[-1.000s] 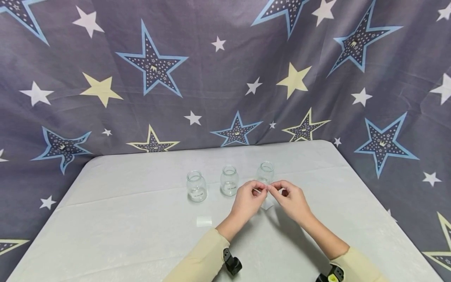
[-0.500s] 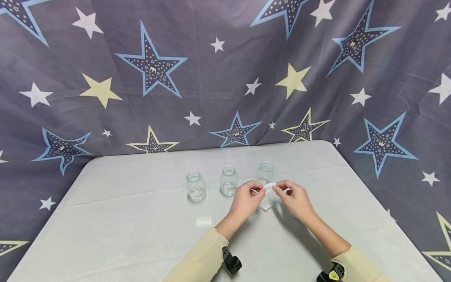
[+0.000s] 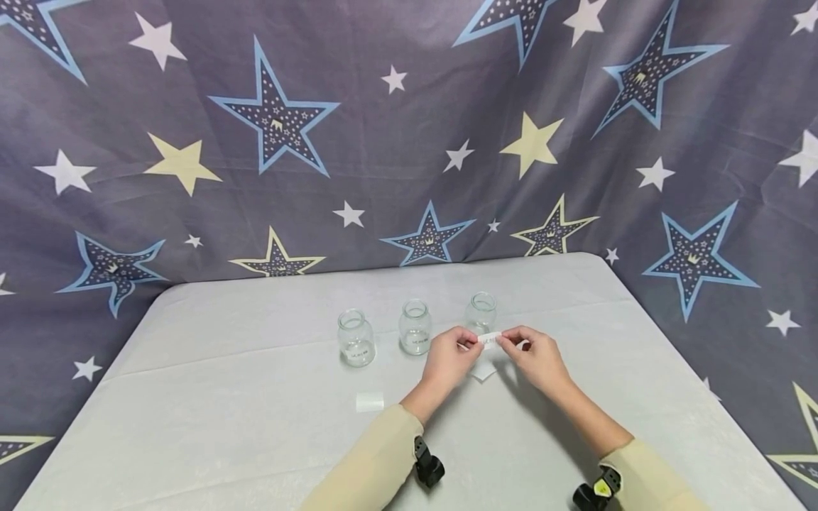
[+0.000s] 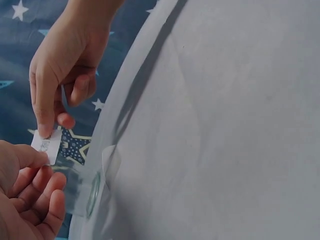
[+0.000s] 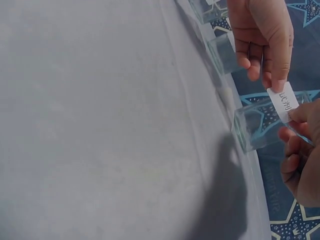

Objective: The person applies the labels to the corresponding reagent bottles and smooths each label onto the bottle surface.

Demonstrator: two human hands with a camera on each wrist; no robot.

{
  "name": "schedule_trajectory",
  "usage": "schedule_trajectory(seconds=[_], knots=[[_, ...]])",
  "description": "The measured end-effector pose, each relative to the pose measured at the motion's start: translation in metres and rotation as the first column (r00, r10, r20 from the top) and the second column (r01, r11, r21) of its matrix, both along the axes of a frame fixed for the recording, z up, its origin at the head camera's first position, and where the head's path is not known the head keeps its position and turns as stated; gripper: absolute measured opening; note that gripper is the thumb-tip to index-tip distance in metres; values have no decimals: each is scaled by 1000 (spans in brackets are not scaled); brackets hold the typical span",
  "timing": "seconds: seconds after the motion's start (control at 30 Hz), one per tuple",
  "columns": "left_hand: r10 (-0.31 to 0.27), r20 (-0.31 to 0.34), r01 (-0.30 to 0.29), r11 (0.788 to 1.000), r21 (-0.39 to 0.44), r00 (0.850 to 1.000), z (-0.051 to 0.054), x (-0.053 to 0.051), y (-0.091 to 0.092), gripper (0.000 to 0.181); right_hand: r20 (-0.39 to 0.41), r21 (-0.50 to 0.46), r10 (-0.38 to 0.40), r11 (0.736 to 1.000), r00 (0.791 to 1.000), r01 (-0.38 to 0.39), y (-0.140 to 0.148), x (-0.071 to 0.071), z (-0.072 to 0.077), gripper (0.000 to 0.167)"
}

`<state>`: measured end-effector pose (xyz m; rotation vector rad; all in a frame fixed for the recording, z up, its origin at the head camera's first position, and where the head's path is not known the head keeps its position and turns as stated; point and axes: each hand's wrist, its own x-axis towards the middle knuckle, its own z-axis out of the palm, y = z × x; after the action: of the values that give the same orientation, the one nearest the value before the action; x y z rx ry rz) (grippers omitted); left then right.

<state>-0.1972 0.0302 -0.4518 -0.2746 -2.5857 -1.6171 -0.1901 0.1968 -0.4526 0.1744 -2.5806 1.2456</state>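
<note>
A small white label (image 3: 489, 341) with dark handwriting is stretched level between both hands. The left hand (image 3: 449, 357) pinches its left end between thumb and forefinger. At the right end, the right hand (image 3: 537, 358) pinches it the same way. Both wrist views show the label (image 5: 281, 102) held at its two ends, with part of the writing under a thumb. Just behind the hands stands an open glass jar (image 3: 481, 311), its lower part hidden. Two more glass jars, one in the middle (image 3: 415, 328) and one at the left (image 3: 356, 337), bear written labels low on their sides.
A piece of pale backing paper (image 3: 370, 402) lies in front of the left jar. Another pale paper piece (image 3: 483, 371) lies on the table below the hands. The white-covered table (image 3: 224, 411) ends at a starry curtain (image 3: 383, 142) behind and beside it.
The fingertips, close together a second ago, have drawn slightly apart, and the label's written face now shows between them. The left forearm has shifted slightly right. The jars stand as before.
</note>
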Motion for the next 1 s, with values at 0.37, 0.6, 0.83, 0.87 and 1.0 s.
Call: schedule_trajectory(seconds=[0.37,0.6,0.83,0.87,1.0], knots=[[69,-31,-72,990,-125,997,-1,-8,11,5,-7,28,-17,999,1000,17,5,-15,-10,16],[105,-35,-110,982,-153,994,-1,-9,13,6,-14,20,-10,1000,1000,11,5,-21,-16,16],[121,-45,-127,974,-187,992,-4,-11,13,7,-11,11,-20,1000,1000,20,4,-23,-20,16],[122,-47,-129,972,-194,991,-4,-11,12,8,-11,10,-22,1000,1000,22,4,-23,-20,15],[130,-39,-135,967,-214,991,-6,-11,11,10,-12,8,-31,999,999,31,3,-24,-22,15]])
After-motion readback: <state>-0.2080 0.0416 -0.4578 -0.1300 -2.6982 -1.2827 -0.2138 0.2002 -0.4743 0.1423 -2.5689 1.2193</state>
